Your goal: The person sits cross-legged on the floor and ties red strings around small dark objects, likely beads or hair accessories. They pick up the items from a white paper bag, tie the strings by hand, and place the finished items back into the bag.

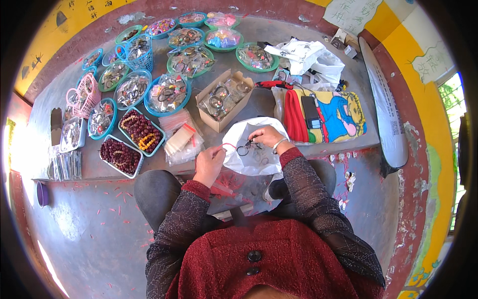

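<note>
In front of me lies an opened white plastic bag (232, 160) with small dark and clear items inside. My right hand (267, 136) is over the bag, fingers pinched on a black looped cord (242, 150), which looks like a hair tie or cord bracelet. My left hand (210, 162) is closed at the bag's left edge. From its fingertips a thin red strip (229, 145) reaches toward the cord; whether it belongs to a clear packet I cannot tell. Left of this hand lies a stack of small clear packets with red edges (183, 140).
A cardboard box (214, 115) of packets stands beyond the bag. Blue and green baskets (168, 110) crowd the back left, near trays of dark beads (119, 155). On the right are a folded colourful towel (343, 119) and a phone (311, 110). Red scraps litter the floor.
</note>
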`<state>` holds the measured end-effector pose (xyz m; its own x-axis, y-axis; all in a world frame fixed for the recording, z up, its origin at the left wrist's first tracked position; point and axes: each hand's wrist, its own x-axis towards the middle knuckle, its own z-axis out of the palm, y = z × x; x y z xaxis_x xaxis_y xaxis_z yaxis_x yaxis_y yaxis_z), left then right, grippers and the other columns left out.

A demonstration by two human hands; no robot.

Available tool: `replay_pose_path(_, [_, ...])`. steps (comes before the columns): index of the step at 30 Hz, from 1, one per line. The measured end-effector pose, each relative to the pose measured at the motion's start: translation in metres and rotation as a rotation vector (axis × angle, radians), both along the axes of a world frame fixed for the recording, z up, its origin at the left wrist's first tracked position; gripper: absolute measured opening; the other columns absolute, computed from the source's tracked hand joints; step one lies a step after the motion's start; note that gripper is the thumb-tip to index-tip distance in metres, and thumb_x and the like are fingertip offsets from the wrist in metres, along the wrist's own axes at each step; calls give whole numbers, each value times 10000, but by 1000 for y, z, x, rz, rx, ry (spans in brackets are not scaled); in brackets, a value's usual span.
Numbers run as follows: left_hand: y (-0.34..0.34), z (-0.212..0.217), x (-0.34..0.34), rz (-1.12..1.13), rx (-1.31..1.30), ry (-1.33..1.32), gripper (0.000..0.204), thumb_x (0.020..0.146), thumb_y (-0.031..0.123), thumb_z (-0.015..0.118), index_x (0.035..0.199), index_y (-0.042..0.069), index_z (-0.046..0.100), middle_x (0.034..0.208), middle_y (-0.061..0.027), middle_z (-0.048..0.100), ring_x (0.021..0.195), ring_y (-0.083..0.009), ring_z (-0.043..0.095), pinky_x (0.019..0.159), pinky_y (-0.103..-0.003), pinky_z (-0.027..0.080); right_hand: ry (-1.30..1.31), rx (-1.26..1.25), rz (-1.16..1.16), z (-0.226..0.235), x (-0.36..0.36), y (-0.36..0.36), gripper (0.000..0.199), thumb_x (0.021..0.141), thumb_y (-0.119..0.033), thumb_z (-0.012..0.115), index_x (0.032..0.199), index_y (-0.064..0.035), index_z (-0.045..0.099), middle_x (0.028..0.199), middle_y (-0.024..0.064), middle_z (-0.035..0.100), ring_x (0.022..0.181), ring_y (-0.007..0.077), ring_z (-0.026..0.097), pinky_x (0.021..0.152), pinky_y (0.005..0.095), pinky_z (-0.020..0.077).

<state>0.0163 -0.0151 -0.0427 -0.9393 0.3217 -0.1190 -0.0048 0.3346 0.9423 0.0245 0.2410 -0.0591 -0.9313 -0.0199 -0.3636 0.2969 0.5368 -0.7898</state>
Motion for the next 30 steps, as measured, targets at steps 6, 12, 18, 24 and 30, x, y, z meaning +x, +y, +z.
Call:
replay_pose_path(6, [-1,11,2,-48,-58,31,279,760,241,552,860,-3,645,635,-176,594,591,-251,600,570,-347,444,36,-409,-164,57,24,9,206,771,-116,607,960,-73,677,776,-36,618,649,61,519,614,220,431])
replay_pose_path(12, [3,10,4,-69,-123,14,289,762,255,542,847,0,647,649,-194,595,613,-284,610,578,-358,447,47,-299,-162,62,38,15,195,840,-179,571,978,-80,668,819,-22,648,704,60,552,613,229,430])
replay_pose_path(18, [5,10,5,-60,-128,20,280,758,245,547,852,1,649,664,-201,598,629,-300,615,583,-365,453,41,-666,-257,69,37,7,196,898,-228,500,949,-91,630,892,-12,630,790,87,575,643,222,419])
replay_pose_path(24, [6,-3,5,-61,-94,56,280,761,248,537,842,5,649,661,-205,593,629,-317,610,578,-368,455,1,-897,-341,79,37,-7,206,894,-231,524,960,-62,619,872,10,625,757,76,558,626,196,410])
replay_pose_path(30, [7,-6,4,-84,-121,45,271,755,241,535,820,6,652,654,-206,590,627,-318,609,577,-371,455,52,-898,-338,72,37,-9,173,847,-155,595,942,-19,645,783,11,610,658,66,538,591,192,423])
